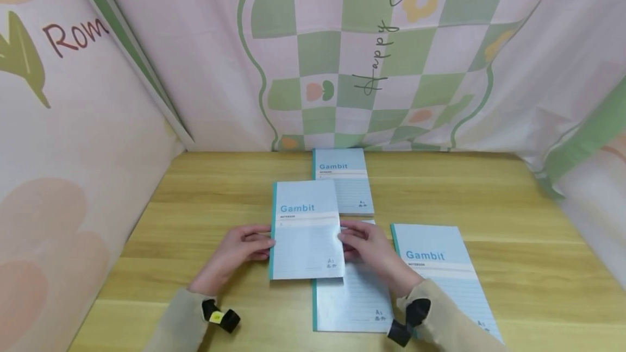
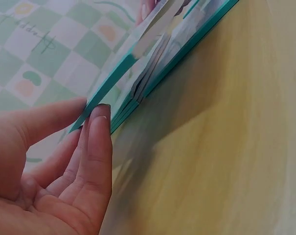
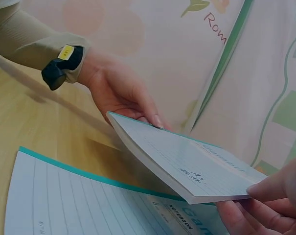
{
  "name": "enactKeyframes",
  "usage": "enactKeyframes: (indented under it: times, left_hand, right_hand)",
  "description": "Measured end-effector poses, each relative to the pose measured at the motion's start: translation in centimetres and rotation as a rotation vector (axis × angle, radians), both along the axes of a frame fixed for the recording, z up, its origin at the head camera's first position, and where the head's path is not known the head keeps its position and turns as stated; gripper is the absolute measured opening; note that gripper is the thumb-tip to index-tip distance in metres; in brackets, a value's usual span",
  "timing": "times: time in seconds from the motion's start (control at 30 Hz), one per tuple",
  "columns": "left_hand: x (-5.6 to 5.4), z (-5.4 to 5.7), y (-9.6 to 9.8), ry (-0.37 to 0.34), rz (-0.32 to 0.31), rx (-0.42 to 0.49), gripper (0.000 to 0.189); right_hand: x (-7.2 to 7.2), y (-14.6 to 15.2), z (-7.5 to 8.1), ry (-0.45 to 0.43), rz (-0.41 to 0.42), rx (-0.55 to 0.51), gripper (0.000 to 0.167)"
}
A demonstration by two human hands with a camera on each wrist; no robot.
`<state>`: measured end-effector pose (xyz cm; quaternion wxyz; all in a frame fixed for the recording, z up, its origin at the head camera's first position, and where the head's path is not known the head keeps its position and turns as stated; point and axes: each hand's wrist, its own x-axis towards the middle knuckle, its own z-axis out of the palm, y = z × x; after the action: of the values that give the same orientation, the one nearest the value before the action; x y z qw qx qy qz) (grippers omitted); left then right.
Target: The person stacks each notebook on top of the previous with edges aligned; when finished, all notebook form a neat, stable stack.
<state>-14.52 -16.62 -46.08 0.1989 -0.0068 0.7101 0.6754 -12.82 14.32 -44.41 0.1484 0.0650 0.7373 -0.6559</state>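
Notebook (image 1: 307,238), head view: raised over the worktop (image 1: 195,189), partly covering the rear notebook (image 1: 355,192) and near notebook (image 1: 352,306). Left hand (image 1: 239,246) grip pinches the teal spine edge; right hand (image 1: 374,251) grip pinches the opposite edge. The right notebook (image 1: 455,273) lies apart; worktop extends beyond its right edge and leftward of the left hand.

Left wrist view: thumb and fingers clamp the spine; worktop extends rightward.

Right wrist view: thumb above, fingers beneath the edge; a gap separates the tilted notebook from the one below.

Lower middle notebook (image 1: 352,306) partly hidden.
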Motion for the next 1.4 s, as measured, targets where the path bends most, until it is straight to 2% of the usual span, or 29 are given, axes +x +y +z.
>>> enactKeyframes:
  times: [0.2, 0.47, 0.73, 0.97, 1.4]
  left_hand:
    - [0.1, 0.1, 0.4, 0.018, -0.019, -0.006, 0.050]
    - [-0.2, 0.1, 0.9, 0.005, 0.009, -0.032, 0.045]
    - [-0.5, 0.4, 1.5, 0.013, 0.012, -0.040, 0.040]
    - [-1.3, 0.8, 2.5, 0.009, 0.029, -0.033, 0.039]
    - [-2.8, 0.7, 4.1, 0.046, 0.029, -0.039, 0.034]
  right_hand:
    - [-0.2, 0.5, 0.2, 0.003, -0.008, 0.002, 0.041]
    - [-0.5, 1.1, -0.3, -0.009, -0.018, -0.002, 0.040]
    - [-0.8, 2.1, 0.0, 0.012, -0.032, -0.029, 0.042]
    - [-1.2, 2.9, 0.2, 0.026, -0.046, -0.062, 0.045]
    - [-1.8, 4.1, 0.1, -0.030, -0.073, -0.092, 0.055]
